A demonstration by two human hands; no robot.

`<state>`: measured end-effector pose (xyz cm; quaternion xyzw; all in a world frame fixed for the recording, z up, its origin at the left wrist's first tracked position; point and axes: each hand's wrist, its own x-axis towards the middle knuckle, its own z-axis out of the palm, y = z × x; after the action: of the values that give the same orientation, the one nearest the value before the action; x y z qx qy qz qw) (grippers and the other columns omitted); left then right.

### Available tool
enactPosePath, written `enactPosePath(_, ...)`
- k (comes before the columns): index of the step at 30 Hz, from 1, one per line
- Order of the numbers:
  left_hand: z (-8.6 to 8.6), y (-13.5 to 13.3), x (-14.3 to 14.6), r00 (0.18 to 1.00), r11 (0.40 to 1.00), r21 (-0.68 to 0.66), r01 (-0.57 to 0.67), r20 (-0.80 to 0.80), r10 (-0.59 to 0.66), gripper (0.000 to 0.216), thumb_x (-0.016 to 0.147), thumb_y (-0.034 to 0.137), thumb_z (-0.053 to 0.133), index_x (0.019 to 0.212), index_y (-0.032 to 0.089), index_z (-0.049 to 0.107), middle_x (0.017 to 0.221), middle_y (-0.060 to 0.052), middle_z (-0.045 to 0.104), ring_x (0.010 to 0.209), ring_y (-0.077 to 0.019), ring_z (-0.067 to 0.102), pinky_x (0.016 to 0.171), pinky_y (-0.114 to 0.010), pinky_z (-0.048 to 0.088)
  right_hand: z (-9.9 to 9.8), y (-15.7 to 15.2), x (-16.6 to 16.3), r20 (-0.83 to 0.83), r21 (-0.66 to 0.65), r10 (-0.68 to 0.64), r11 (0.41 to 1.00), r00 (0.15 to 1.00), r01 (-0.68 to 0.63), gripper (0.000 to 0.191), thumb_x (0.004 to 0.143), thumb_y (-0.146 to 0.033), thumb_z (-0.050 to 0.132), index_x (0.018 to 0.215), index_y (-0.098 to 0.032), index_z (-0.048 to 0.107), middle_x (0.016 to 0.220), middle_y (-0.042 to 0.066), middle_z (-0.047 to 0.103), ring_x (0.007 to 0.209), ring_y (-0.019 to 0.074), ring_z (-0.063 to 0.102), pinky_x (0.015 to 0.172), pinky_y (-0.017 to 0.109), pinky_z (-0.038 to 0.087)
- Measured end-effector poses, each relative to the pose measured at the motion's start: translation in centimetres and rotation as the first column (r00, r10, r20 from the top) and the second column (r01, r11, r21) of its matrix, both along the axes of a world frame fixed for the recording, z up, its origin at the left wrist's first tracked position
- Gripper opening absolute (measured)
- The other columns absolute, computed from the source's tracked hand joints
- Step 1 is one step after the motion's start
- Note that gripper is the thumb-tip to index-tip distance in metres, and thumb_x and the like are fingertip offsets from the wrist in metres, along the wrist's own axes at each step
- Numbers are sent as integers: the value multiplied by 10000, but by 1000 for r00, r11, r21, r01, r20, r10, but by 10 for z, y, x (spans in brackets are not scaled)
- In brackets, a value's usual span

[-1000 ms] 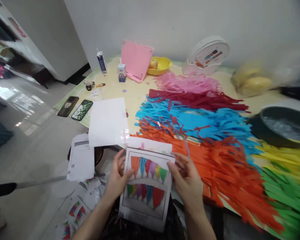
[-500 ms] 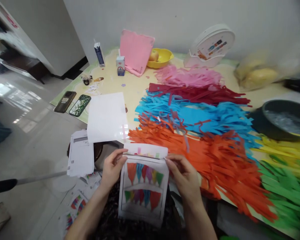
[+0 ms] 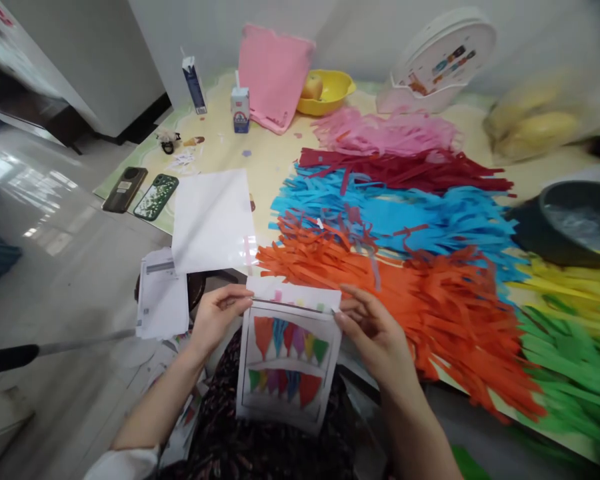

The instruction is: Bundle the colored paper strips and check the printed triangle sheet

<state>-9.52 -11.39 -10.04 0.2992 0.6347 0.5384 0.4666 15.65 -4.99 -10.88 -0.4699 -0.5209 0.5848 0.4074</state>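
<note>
I hold a clear plastic packet (image 3: 286, 360) over my lap; its printed card shows rows of coloured pennant flags. My left hand (image 3: 215, 320) pinches the packet's top left corner. My right hand (image 3: 375, 337) pinches its top right corner, with the other fingers spread. A white flap with small coloured bits stands up behind the top edge. Just beyond my right hand lies a heap of orange paper strips (image 3: 415, 300) on the table (image 3: 260, 160).
Heaps of blue (image 3: 395, 217), dark red, pink, yellow and green (image 3: 570, 360) strips cover the table. A white sheet (image 3: 213, 220) overhangs its near edge by two phones (image 3: 140, 193). Milk cartons, a pink cloth, a yellow bowl and a dark basin (image 3: 570, 227) stand further off. More packets litter the floor.
Both hands slid from the packet's sides up to its top corners. The packet dropped a little toward my lap. The camera tilted down and nearer the table.
</note>
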Motion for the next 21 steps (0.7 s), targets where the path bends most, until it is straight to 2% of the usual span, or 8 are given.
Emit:
enactPosePath(3,2,0,-2,997,999,-1,39,61,-39,249,652,281,826,833,158,709,742,-15,693,652,-116,623,592,-202,486,2,3,2,34,10,54,998,998,-54,382,761,-487,748,1050,-249,673,816,15,675,701,157,647,665,275,567)
enactPosePath(7,10,2,-7,986,993,-15,117,120,-115,500,654,253,823,1123,187,660,797,1,675,655,-102,613,571,-185,469,5,7,5,62,15,99,995,993,-100,317,740,-497,761,914,-243,686,737,4,677,650,156,641,639,276,576)
enactPosePath(9,15,5,-10,980,983,-48,177,105,-172,550,655,254,819,1176,169,666,811,-11,676,670,-108,613,607,-206,486,6,8,7,94,12,114,993,989,-116,296,745,-477,762,915,-243,697,745,5,681,666,160,649,631,270,570)
enactPosePath(12,21,8,-15,965,961,-102,259,80,-251,486,641,278,829,1092,131,722,821,-49,705,715,-140,631,648,-238,501,7,10,10,153,32,151,987,977,-158,275,772,-439,741,962,-241,727,796,21,700,683,165,646,619,268,555)
enactPosePath(17,24,13,-18,946,938,-139,319,107,-306,407,624,320,842,975,141,736,830,-63,715,685,-147,639,589,-229,501,9,13,14,215,98,221,964,951,-246,204,819,-398,697,940,-247,759,892,51,722,795,195,665,668,282,545)
enactPosePath(21,23,13,-18,944,938,-113,327,-4,-329,343,669,326,810,952,142,745,816,-57,710,685,-149,636,611,-239,512,10,13,14,269,141,220,954,938,-265,184,847,-383,666,947,-256,754,932,45,731,835,198,674,695,279,541)
